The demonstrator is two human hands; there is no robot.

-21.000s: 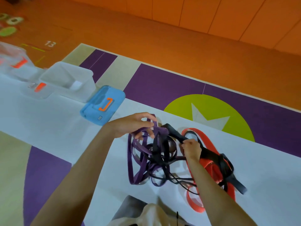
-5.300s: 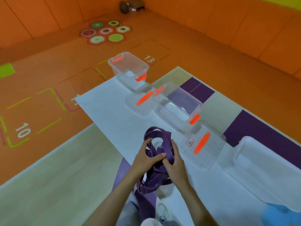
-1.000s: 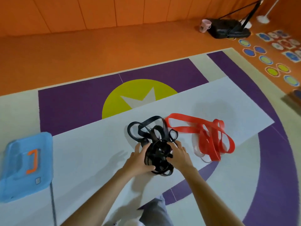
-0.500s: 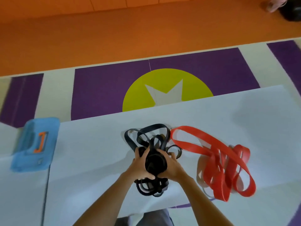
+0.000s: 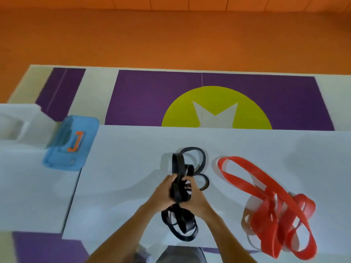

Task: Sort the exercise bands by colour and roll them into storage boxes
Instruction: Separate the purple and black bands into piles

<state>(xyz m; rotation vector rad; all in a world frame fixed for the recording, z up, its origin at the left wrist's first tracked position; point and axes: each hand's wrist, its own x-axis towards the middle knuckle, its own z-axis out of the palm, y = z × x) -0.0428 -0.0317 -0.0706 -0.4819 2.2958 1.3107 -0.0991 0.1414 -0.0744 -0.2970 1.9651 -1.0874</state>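
A bundle of black exercise bands (image 5: 180, 188) is bunched between both hands above the white sheet (image 5: 123, 168). My left hand (image 5: 161, 194) grips the bundle from the left, and my right hand (image 5: 195, 200) grips it from the right. Black loops stick out above the hands and hang below them. A loose tangle of red bands (image 5: 273, 209) lies on the sheet to the right, apart from the hands.
A blue box lid (image 5: 70, 143) with an orange latch lies at the left of the sheet, next to a clear storage box (image 5: 20, 124) at the left edge. Beyond the sheet are a purple and yellow floor mat (image 5: 216, 103) and orange floor.
Both hands have squeezed the black bands into a tighter bundle and lifted it slightly. The view has swung left, bringing the blue lid and clear box further in.
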